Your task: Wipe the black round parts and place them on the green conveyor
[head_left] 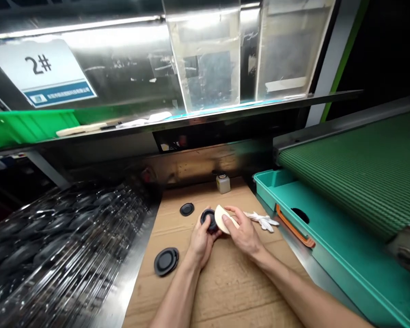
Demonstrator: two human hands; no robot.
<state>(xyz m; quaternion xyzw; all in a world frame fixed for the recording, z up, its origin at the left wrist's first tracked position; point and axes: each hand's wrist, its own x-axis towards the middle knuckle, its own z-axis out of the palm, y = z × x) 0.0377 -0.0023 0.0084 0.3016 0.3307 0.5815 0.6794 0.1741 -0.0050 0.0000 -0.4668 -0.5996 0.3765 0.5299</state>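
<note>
Over the middle of a cardboard sheet (246, 291), my left hand (200, 239) grips a round black plastic disc (207, 220), thumb resting on its face. My right hand (244, 232) pinches a cream-coloured flat pad (222, 218), perhaps a sponge, between thumb and fingers. The pad's left edge is against or just in front of the disc; whether they touch I cannot tell. A smaller black disc (187, 209) lies beyond my left hand, and a larger black ring-shaped part (166, 261) lies left of my left wrist.
A small jar (223, 182) stands at the cardboard's far end. White gloves (263, 221) lie right of my right hand. A teal bin (328, 237) with an orange handle sits under a green conveyor belt (358, 168). Clear plastic trays (64, 246) of black parts fill the left; a metal shelf (198, 119) crosses ahead.
</note>
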